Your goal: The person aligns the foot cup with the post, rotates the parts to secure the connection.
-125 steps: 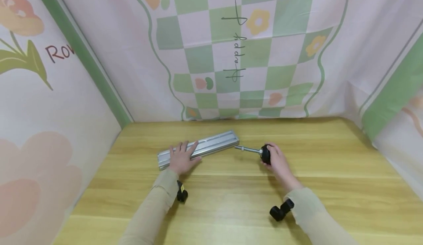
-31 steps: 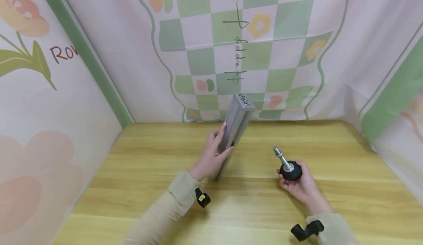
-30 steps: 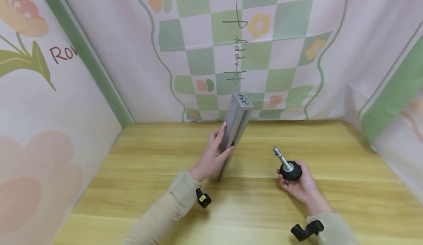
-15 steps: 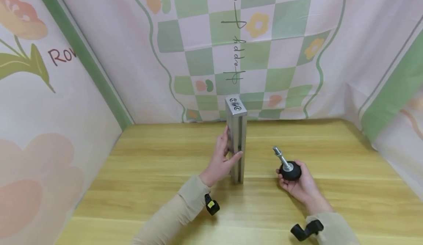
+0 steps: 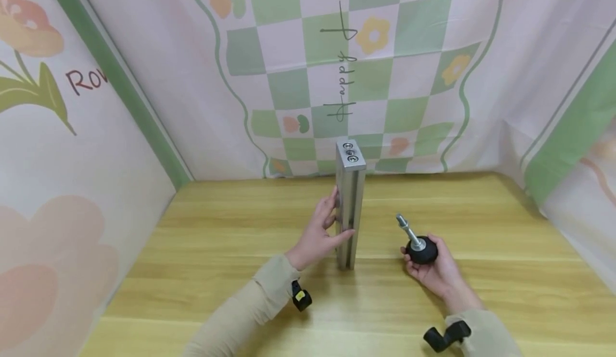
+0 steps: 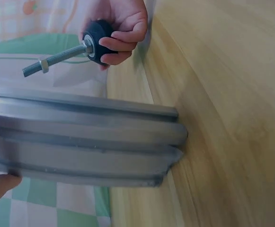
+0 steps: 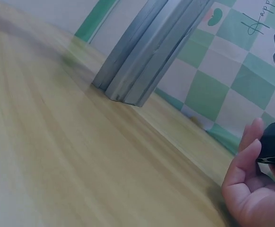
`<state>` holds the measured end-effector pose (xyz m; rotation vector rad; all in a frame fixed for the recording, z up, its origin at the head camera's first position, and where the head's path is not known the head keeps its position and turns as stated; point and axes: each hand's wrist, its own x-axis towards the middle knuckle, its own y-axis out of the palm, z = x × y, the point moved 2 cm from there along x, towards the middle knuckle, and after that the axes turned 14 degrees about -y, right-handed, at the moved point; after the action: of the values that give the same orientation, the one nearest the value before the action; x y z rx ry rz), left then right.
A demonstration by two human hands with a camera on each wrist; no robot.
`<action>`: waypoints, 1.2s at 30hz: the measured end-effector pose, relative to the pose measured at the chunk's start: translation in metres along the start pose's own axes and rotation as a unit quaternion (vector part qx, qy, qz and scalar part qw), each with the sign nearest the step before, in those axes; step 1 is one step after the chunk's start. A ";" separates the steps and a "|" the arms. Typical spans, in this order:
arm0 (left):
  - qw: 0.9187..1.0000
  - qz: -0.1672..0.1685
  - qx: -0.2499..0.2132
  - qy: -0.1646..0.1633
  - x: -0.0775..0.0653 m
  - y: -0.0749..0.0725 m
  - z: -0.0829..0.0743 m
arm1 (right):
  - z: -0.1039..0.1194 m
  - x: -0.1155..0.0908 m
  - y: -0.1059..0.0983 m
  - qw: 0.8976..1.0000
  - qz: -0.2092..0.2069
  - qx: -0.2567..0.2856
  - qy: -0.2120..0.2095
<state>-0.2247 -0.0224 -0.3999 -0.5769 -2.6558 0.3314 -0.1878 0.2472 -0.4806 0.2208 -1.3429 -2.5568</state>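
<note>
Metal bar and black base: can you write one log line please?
left hand: holds metal bar upright | right hand: holds black base, threaded rod tilted up | bar and base: apart

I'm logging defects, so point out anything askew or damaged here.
Nothing stands out. The metal bar is upright in the grip of the left hand; the right hand holds the black foot, whose bolt looks straight. No damage shows.
</note>
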 end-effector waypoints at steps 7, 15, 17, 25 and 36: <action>1.000 0.021 -0.007 0.008 -0.001 -0.005 -0.001 | 0.009 0.012 0.007 0.997 0.066 0.036 0.002; 1.000 0.022 -0.009 0.008 0.002 -0.006 0.000 | 0.048 0.032 0.056 0.997 0.031 -0.049 -0.045; 1.000 0.021 -0.013 0.010 0.002 -0.006 0.000 | 0.063 0.037 0.074 0.996 0.026 -0.059 -0.062; 1.000 0.025 -0.002 -0.002 0.000 -0.006 0.002 | 0.102 0.051 0.150 0.977 0.029 -0.120 -0.175; 0.999 0.034 0.001 -0.015 -0.004 -0.007 0.001 | 0.106 0.049 0.227 0.885 0.081 -0.251 -0.385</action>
<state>-0.2245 -0.0304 -0.3997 -0.6689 -2.6679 0.3663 -0.2281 0.1925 -0.2348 -1.0482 -0.7450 -2.8192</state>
